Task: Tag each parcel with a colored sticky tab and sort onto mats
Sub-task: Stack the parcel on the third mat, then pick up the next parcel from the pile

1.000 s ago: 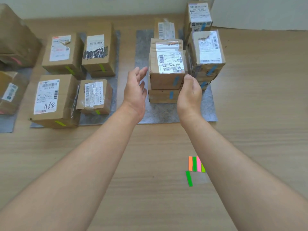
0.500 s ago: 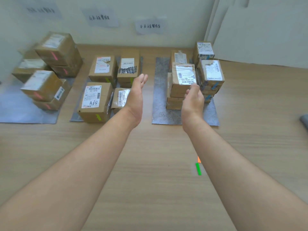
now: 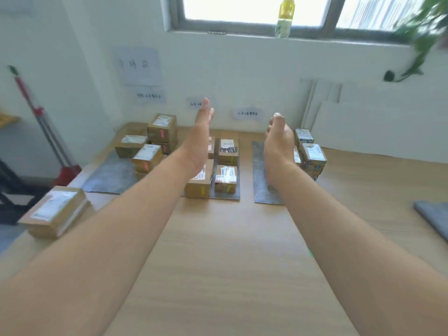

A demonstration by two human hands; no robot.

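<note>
Both hands hover empty above the wooden table. My left hand (image 3: pixel 200 137) has straight fingers, held edge-on. My right hand (image 3: pixel 278 139) has loosely curled fingers and holds nothing. Behind them lie three grey mats: a left mat (image 3: pixel 109 175) with pink-tabbed parcels (image 3: pixel 162 129), a middle mat (image 3: pixel 225 195) with green-tabbed parcels (image 3: pixel 226 175), a right mat (image 3: pixel 263 183) with blue-tabbed parcels (image 3: pixel 312 156), partly hidden by my right hand. An untagged parcel (image 3: pixel 54 210) sits at the table's left edge. A sliver of green sticky tab (image 3: pixel 310 253) shows beside my right forearm.
A red-handled mop (image 3: pixel 43 132) leans by the left wall. Paper labels (image 3: pixel 247 113) hang on the wall behind the mats. A grey cloth (image 3: pixel 434 217) lies at the right edge. A bottle (image 3: pixel 284 18) stands on the window sill.
My view has tilted up, bringing the wall and window into sight. Both hands drew back from the blue-tabbed stack and now hover higher. The untagged left parcel came into view.
</note>
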